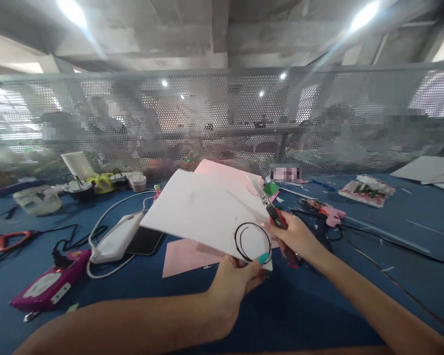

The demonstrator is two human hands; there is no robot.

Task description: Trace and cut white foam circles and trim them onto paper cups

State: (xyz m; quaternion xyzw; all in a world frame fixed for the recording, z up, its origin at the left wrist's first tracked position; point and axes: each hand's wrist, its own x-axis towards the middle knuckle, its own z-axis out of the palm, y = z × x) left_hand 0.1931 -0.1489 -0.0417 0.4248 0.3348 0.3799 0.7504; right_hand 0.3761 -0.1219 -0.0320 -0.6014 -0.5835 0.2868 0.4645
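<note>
My left hand (239, 276) pinches the near right corner of a white sheet (196, 207), thumb on top and fingers beneath. A black circle (236, 241) is drawn on the sheet close to that thumb, which has a turquoise nail. My right hand (294, 231) is wrapped round the dark and red handles of a pair of scissors (272, 209). The blades point away from me at the sheet's right edge; whether they are cutting into it I cannot tell. Pink paper (192, 256) lies under the sheet, and another pink piece (227, 170) shows behind it.
Left on the blue table (126, 315) are a purple power strip (54, 281), a white power bank (118, 239), a dark phone (146, 240) and orange-handled scissors (15, 240). A pink glue gun (332, 215) with cables lies right. A perforated metal screen (207, 108) stands behind.
</note>
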